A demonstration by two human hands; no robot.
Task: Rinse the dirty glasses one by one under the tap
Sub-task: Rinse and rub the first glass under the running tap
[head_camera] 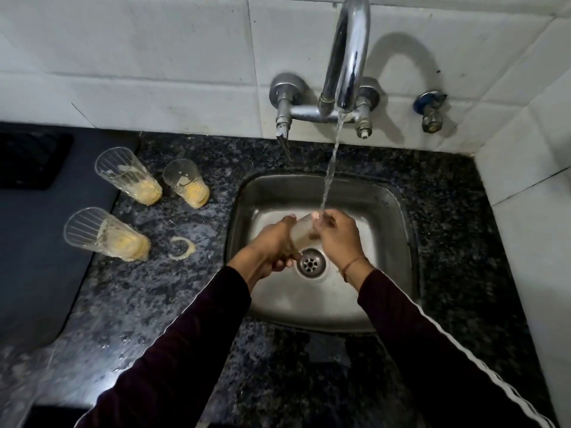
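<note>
A clear glass (304, 227) is held over the steel sink (392, 211), under the stream from the chrome tap (347, 57). My left hand (272, 245) grips its lower body. My right hand (336, 234) curls around its rim, where the water lands. Three dirty glasses with yellow residue stand on the counter at left: a tall one (126, 177), a shorter one (185, 183) and a nearer tall one (105, 234).
A yellow ring stain (182, 248) marks the dark granite counter (173, 288) beside the nearest glass. A dark mat (40, 242) lies at far left. The drain (310, 263) sits below my hands. White tiled walls close the back and right.
</note>
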